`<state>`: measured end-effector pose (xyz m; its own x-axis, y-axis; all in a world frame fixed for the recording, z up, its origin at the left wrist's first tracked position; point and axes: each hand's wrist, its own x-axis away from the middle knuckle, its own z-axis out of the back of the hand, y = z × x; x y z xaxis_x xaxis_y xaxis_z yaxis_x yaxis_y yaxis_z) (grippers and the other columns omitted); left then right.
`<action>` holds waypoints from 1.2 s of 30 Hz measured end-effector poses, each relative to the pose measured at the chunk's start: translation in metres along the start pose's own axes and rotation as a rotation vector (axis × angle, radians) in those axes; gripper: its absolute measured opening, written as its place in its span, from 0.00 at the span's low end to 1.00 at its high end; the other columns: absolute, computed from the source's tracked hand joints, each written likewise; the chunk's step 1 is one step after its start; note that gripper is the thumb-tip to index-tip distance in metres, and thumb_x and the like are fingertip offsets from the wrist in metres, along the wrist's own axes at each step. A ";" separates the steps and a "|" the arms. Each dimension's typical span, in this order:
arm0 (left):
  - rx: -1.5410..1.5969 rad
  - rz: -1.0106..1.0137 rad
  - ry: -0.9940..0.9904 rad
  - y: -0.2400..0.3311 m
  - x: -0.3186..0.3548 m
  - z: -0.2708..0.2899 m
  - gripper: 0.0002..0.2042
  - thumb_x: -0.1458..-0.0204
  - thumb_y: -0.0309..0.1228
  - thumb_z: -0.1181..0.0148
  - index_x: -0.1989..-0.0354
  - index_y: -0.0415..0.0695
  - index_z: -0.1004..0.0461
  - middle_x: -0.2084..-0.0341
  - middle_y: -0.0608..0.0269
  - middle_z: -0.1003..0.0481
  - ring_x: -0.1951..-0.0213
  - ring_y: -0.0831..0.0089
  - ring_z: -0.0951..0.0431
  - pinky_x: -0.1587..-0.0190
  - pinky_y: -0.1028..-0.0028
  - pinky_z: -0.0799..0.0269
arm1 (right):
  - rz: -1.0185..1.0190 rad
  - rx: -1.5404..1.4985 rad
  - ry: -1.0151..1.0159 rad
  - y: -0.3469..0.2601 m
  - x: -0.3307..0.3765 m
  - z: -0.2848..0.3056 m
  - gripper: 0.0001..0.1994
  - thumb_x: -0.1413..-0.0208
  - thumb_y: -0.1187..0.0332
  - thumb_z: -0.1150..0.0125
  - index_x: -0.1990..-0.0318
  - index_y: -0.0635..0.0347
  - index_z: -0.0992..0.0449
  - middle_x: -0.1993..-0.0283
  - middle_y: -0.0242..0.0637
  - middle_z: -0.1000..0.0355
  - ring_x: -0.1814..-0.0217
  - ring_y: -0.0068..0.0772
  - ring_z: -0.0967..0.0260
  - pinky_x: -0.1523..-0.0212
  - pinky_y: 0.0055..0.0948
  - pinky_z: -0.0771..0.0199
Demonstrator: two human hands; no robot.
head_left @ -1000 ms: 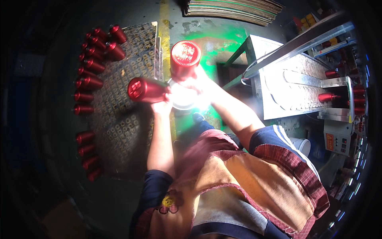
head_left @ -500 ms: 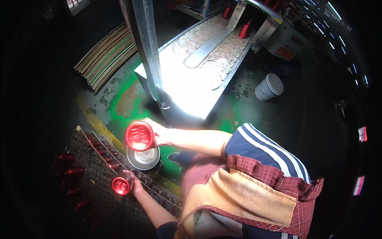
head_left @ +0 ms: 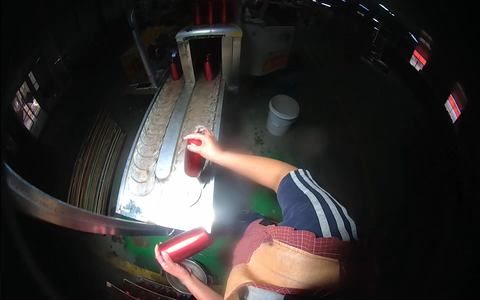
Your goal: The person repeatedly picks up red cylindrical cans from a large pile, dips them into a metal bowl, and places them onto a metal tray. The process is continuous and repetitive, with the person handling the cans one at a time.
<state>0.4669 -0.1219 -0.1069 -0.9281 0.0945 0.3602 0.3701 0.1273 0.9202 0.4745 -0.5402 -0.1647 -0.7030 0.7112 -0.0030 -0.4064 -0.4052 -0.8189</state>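
In a dim workshop, a brightly lit two-lane conveyor (head_left: 174, 145) is extending toward a metal arch (head_left: 210, 32), near which two upright red bottles (head_left: 208, 70) are standing. Over the right lane, the right hand (head_left: 204, 146) is gripping a glossy red bottle (head_left: 194, 164) around its upper part, apparently for keeping it upright, though whether its base is touching the surface cannot be told. The left hand (head_left: 170, 263) is gripping a second red bottle (head_left: 189, 243) by one end, tilted and seemingly being kept clear of the conveyor's near edge, close above a metal bowl (head_left: 201, 270).
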 end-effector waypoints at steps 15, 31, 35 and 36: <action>-1.174 -0.581 -0.405 -0.077 -0.148 -0.256 0.24 0.59 0.27 0.26 0.50 0.59 0.19 0.34 0.47 0.42 0.37 0.47 0.38 0.39 0.58 0.35 | 0.098 0.041 -0.070 0.047 -0.078 -0.095 0.24 0.58 0.66 0.28 0.49 0.35 0.19 0.30 0.54 0.49 0.27 0.60 0.56 0.29 0.47 0.48; -0.296 0.276 0.201 -0.006 0.186 -0.008 0.08 0.43 0.24 0.39 0.57 0.37 0.19 0.69 0.70 0.24 0.70 0.84 0.28 0.66 0.81 0.30 | 0.248 -0.489 -0.491 -0.057 0.182 0.043 0.15 0.56 0.86 0.43 0.61 0.59 0.20 0.55 0.34 0.32 0.56 0.24 0.34 0.59 0.19 0.33; -0.129 0.170 0.462 -0.015 0.263 -0.015 0.11 0.40 0.30 0.41 0.52 0.41 0.21 0.59 0.66 0.20 0.60 0.79 0.22 0.60 0.80 0.26 | 0.485 -0.608 -0.988 -0.107 0.195 0.027 0.19 0.55 0.89 0.47 0.59 0.61 0.19 0.54 0.35 0.34 0.53 0.26 0.32 0.56 0.21 0.31; -0.089 0.067 0.493 -0.019 0.273 -0.013 0.12 0.40 0.31 0.41 0.51 0.42 0.21 0.59 0.67 0.20 0.60 0.80 0.22 0.60 0.79 0.27 | 0.532 -0.625 -1.066 -0.119 0.199 0.015 0.19 0.55 0.90 0.47 0.58 0.62 0.19 0.53 0.35 0.34 0.53 0.26 0.32 0.55 0.21 0.30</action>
<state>0.2063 -0.1119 -0.0238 -0.8194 -0.3805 0.4288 0.4447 0.0499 0.8943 0.3743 -0.3593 -0.0597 -0.9152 -0.3559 -0.1890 0.1867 0.0409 -0.9816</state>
